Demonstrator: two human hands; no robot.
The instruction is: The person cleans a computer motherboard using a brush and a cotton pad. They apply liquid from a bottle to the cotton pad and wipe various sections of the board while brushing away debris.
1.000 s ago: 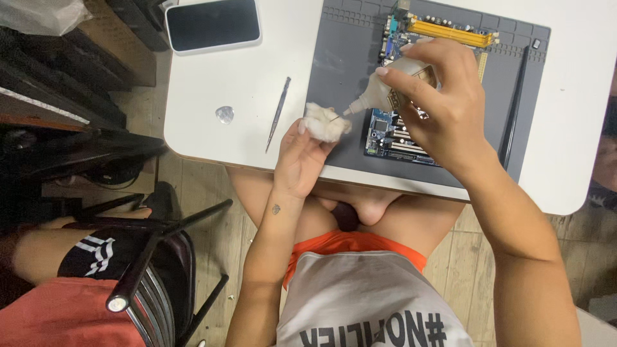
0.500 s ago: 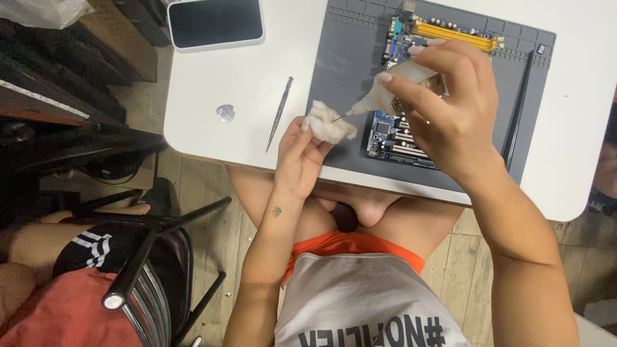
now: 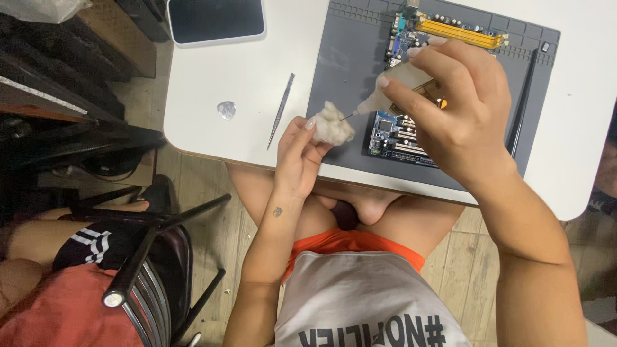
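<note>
Grey sleeveless top with black lettering, orange shorts, bare arms, tiny tattoo on the left wrist [image 3: 277,211].

Circuit board [image 3: 411,122] on mat [image 3: 350,71] (tweezers [image 3: 281,110] lie left).

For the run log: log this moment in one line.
left hand: holds cotton wad | right hand: holds needle-tip bottle, tip at wad | under: circuit board
</note>
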